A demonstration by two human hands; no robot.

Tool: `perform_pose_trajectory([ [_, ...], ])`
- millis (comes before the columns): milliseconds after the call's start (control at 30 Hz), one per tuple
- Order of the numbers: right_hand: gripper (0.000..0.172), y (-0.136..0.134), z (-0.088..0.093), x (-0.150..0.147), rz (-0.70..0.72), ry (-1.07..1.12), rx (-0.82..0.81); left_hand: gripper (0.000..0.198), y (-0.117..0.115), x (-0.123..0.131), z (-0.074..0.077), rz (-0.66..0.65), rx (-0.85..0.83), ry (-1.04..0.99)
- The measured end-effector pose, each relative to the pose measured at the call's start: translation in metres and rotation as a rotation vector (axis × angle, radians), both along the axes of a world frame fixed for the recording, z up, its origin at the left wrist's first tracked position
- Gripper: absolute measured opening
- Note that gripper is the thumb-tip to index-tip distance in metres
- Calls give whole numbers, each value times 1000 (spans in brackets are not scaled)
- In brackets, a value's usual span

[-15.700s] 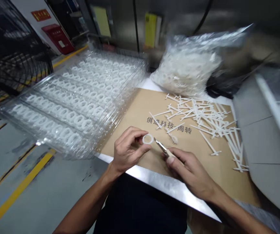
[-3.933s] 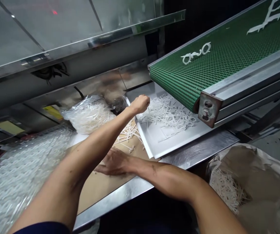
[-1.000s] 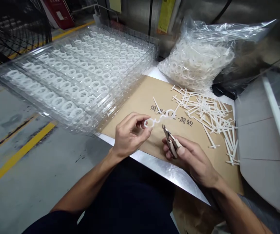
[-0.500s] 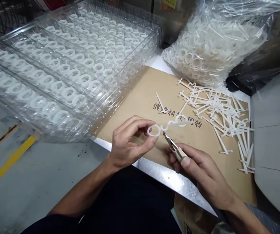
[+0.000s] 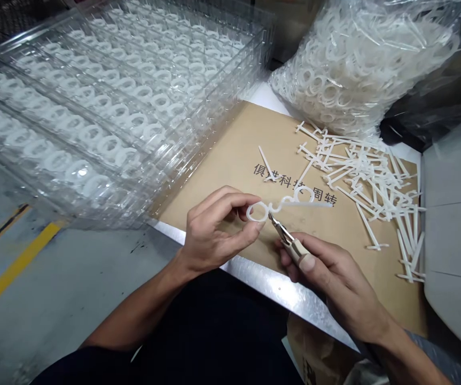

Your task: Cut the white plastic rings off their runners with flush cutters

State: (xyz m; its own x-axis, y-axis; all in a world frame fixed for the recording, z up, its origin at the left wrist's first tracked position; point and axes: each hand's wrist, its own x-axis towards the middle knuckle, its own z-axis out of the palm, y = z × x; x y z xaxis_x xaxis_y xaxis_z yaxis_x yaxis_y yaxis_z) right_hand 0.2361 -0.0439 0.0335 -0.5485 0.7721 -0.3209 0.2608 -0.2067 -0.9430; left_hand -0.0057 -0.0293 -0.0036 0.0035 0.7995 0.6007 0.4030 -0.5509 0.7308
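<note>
A white moulded ring piece is pinched at its near ring between the thumb and forefinger of the left hand, with the other fingers curled beneath; its runner and a second ring are carried out toward three o'clock, just above the surface. A small pair of cutters with pale handles is gripped in the closed right hand, and its tips are set against the held ring at the joint with the runner; whether the blades are parted cannot be told. Beneath both hands a brown cardboard sheet, printed with dark characters, is laid on a metal table whose bright edge is seen at six o'clock. At two o'clock a loose heap of white cut runners is spread over the cardboard, and beyond it, at one o'clock, a clear plastic bag is filled with white rings. From ten to eleven o'clock stacked clear trays are filled with rows of rings and overhang the table edge. A grey panel is seen at three o'clock. Below, at eight o'clock, a grey concrete floor is marked with a yellow line.
</note>
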Motion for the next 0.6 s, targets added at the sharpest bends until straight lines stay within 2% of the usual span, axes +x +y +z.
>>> perform_pose_trajectory([
  [600, 41, -3, -2, 0, -44, -14, -36, 23, 0, 2, 1, -3, 12, 26],
])
